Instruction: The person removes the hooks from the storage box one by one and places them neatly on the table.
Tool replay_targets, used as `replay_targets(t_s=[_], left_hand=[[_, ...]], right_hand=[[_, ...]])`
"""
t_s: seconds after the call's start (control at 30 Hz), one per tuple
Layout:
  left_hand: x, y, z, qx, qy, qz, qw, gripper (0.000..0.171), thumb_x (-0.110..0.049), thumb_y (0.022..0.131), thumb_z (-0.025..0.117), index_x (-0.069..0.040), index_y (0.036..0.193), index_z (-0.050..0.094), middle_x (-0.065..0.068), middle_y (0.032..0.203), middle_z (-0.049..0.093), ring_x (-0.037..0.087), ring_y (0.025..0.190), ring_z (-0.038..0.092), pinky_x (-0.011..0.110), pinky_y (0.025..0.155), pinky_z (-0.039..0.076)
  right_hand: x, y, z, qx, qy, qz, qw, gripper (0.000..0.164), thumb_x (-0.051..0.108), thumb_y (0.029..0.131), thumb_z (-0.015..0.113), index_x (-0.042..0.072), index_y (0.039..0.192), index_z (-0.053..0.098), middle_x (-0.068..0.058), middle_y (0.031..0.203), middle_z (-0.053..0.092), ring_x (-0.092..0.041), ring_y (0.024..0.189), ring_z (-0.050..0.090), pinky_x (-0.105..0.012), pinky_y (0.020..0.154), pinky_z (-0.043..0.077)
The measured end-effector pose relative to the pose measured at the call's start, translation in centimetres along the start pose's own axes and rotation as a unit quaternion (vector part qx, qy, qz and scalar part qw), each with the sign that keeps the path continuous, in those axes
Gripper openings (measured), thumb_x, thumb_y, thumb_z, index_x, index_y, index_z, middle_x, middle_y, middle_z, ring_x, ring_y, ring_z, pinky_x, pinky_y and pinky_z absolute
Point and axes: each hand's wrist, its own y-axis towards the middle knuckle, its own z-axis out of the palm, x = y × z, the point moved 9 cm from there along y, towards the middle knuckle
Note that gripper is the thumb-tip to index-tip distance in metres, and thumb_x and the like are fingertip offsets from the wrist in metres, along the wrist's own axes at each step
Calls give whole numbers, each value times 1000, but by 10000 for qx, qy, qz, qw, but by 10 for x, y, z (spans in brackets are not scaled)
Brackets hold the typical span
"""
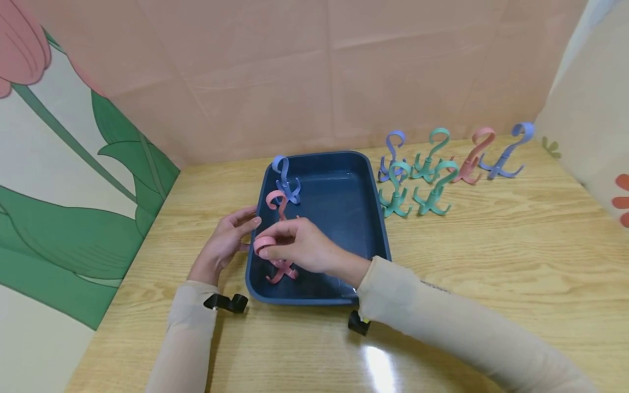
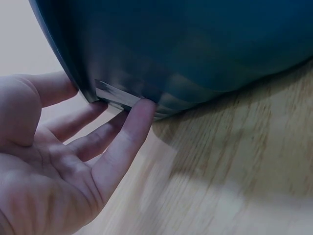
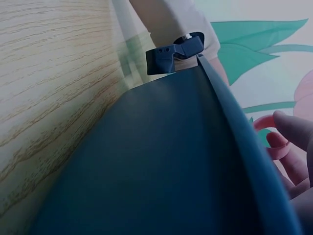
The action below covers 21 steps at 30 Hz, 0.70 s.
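A dark blue tray [image 1: 331,299] sits on the table with three hooks at its left side. My right hand [image 1: 309,248] pinches the curled top of a pink four-pronged hook [image 1: 284,269] between thumb and fingers, over the tray's near left part. Behind that hand stands a second pink hook [image 1: 276,195], its lower part mostly covered by the fingers. Farther back in the tray is a periwinkle hook [image 1: 293,195]. My left hand [image 1: 223,240] rests at the tray's left side; in the left wrist view its extended fingers [image 2: 124,142] touch the outer wall.
Right of the tray, several more hooks stand on the wooden table [image 1: 496,245]: green ones [image 1: 432,199], a pink one [image 1: 469,164] and periwinkle ones [image 1: 503,161]. A pink sheet [image 1: 324,82] hangs behind the table. Each wrist carries a black camera mount [image 1: 226,303].
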Motion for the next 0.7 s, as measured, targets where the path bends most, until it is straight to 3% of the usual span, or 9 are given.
replay_targets(t_s=[0.17, 0.4, 0.53, 0.7], left_hand=[[0, 0, 0, -13, 24, -38, 10000, 54, -29, 103, 59, -13, 153, 43, 10, 152, 44, 32, 132, 48, 40, 81, 57], [1, 0, -1, -19, 48, -25, 10000, 56, -29, 102, 59, -12, 153, 42, 10, 154, 42, 31, 134, 46, 41, 83, 56], [0, 0, -1, -8, 53, -5, 10000, 58, -30, 102, 60, -12, 154, 41, 10, 155, 41, 32, 135, 45, 40, 83, 56], [1, 0, 0, -18, 31, -32, 10000, 56, -30, 103, 59, -14, 153, 43, 9, 154, 43, 31, 133, 47, 40, 82, 56]], right_hand=[[-2, -1, -1, -44, 91, 86, 9999, 23, 8, 93, 73, 3, 115, 73, -6, 91, 72, -24, 73, 68, -53, 72, 58], [-2, -1, -1, -121, 115, 68, 9998, 21, 9, 92, 74, 4, 112, 75, -5, 90, 72, -40, 84, 67, -57, 75, 56], [-1, -1, -2, -190, 146, 51, 9997, 19, 11, 91, 75, 5, 110, 75, -5, 90, 72, -31, 82, 67, -56, 75, 56], [-1, -1, -4, -272, 104, -2, 9996, 19, 14, 91, 76, 7, 108, 76, -4, 94, 72, -19, 85, 67, -48, 80, 58]])
